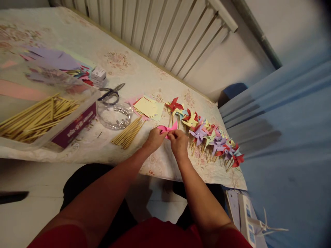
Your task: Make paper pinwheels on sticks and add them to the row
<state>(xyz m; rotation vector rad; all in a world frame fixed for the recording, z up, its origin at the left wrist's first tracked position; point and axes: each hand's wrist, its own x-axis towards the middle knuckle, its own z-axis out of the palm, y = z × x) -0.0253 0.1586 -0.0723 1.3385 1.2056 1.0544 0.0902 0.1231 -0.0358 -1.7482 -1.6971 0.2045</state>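
Between my two hands is a pink paper pinwheel [172, 127], its blades partly folded and sticking up. My left hand [156, 138] pinches its left side, and my right hand [179, 141] is closed on its right, near the middle; the fingertips are partly hidden. To the right lies a long row of finished paper pinwheels [199, 134] on sticks, in red, yellow, purple and green. Left of my left hand a bundle of thin sticks [128, 132] is fanned out. Behind it sits a stack of cut paper squares [147, 107], a pale yellow one on top.
A round clear dish of small shiny pieces [115, 117] stands beside the scissors [111, 94]. At the left, a clear plastic box [89, 100] holds many sticks. Small white boxes [98, 75] and purple paper [51, 58] lie behind it. A blue curtain [279, 137] hangs at the right.
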